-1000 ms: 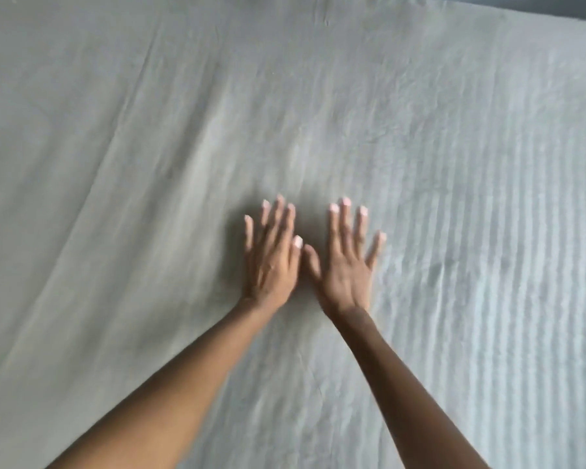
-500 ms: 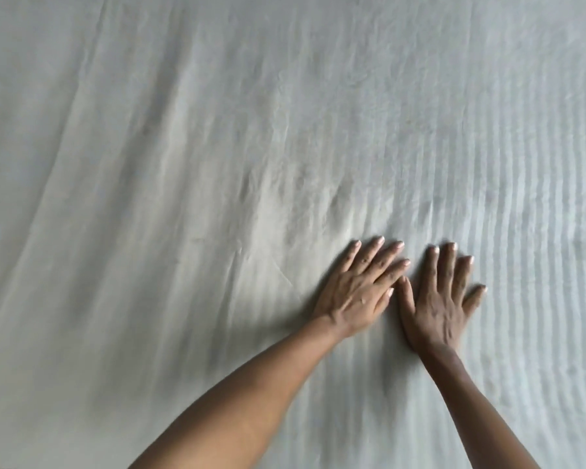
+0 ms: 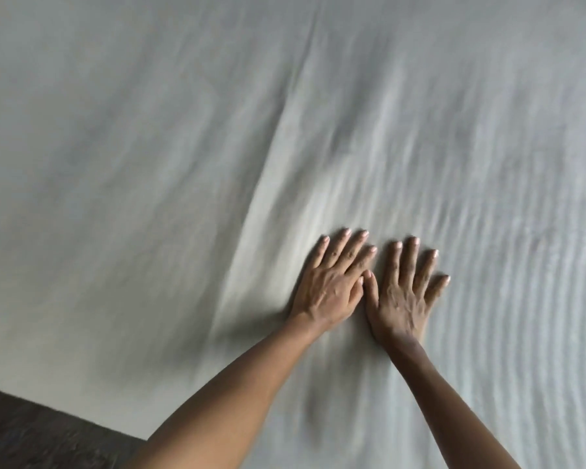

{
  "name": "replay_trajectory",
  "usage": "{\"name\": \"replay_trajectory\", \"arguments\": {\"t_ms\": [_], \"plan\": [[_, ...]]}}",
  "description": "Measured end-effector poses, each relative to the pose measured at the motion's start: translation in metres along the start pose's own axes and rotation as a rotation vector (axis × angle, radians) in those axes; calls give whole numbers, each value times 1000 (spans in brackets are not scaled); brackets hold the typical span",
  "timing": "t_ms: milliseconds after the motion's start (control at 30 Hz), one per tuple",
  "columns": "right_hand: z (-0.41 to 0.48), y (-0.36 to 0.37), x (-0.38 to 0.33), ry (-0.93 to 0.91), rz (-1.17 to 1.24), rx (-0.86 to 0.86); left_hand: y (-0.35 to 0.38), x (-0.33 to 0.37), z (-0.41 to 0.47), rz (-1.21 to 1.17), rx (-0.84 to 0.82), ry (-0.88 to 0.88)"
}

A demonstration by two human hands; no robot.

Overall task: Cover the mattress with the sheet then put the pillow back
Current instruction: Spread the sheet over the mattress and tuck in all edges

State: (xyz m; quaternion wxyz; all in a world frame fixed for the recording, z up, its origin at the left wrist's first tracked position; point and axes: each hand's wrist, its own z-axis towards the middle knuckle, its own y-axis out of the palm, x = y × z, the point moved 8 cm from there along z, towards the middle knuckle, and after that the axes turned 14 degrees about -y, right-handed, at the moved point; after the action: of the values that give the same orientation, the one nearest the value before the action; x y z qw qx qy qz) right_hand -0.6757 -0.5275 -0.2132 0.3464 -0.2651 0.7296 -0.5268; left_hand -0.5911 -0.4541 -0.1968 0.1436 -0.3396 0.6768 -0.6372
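1. Both hands are laid flat, palms down, on the sheet (image 3: 183, 164), a little toward 4 o'clock from the middle of the view.
2. The left hand (image 3: 332, 286) is held open with its fingers straight and close together, and they are aimed toward 1 o'clock.
3. The right hand (image 3: 405, 292) is placed just beside it at 3 o'clock, with its fingers straight and slightly spread and aimed toward 12 o'clock.
4. The two thumbs are seen touching, or very nearly touching, between the hands; nothing is gripped or pinched by either hand.
5. The left forearm (image 3: 237, 394) is brought in from 7 o'clock and the right forearm (image 3: 454, 401) from 5 o'clock, both bare.
6. The sheet is pale grey-white and is spread over nearly the whole view, with the mattress hidden beneath it.
7. A long soft crease (image 3: 271, 157) is seen in the cloth, running from 12 o'clock down to a spot just at 9 o'clock of the left hand.
8. Parallel ridges (image 3: 521, 299) are shown through the cloth from 2 to 5 o'clock of the right hand.
9. A dark floor (image 3: 31, 434) is visible in the corner at 8 o'clock, where the edge of the sheet is met.
10. Much of the cloth is blurred, so finer wrinkles cannot be told.
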Motion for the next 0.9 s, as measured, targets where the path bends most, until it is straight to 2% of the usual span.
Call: {"name": "replay_trajectory", "arguments": {"t_ms": [167, 433, 533, 667, 767, 900], "plan": [[33, 16, -96, -56, -18, -6, -25, -100, 1, 11, 57, -110], [75, 44, -266, -277, 11, -42, -64, -256, -14, 89, 144, -357], [81, 49, -307, -374, 13, -28, -71, -294, -23, 143, 162, -404], [82, 49, -313, -401, 64, -4, -72, -297, -25, 180, 143, -447], [80, 36, -307, -447, 175, 32, -81, -284, -24, 122, 205, -483], [93, -6, -245, -359, 226, 162, -94, -214, 20, -57, 273, -336]]}}
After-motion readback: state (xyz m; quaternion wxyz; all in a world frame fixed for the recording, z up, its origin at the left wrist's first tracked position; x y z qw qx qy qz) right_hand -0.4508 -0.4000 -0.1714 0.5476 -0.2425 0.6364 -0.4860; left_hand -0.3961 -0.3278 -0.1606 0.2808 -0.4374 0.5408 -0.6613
